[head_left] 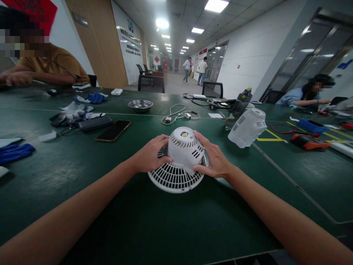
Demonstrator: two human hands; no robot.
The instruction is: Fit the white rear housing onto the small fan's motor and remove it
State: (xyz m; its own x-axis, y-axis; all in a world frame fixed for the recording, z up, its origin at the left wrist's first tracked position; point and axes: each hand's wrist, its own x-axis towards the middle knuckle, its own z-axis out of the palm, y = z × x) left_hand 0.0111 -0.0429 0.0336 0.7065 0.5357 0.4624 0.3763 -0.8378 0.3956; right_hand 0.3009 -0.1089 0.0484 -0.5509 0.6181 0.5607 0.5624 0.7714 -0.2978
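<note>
A white plastic fan [180, 162] lies face down on the green table [165, 221], its round grille flat on the surface and its domed motor housing [185, 147] pointing up. My left hand [150, 154] grips the left side of the housing with curled fingers. On the other side my right hand [213, 158] clasps the housing, thumb on top. A second white fan housing part [248, 127] lies on its side to the right, untouched.
A black phone [113, 130], a steel bowl [140, 105], a white cable [178, 114], blue gloves [95, 97] and tools lie further back. A person sits at the far left, another at the far right. Two people stand in the corridor behind.
</note>
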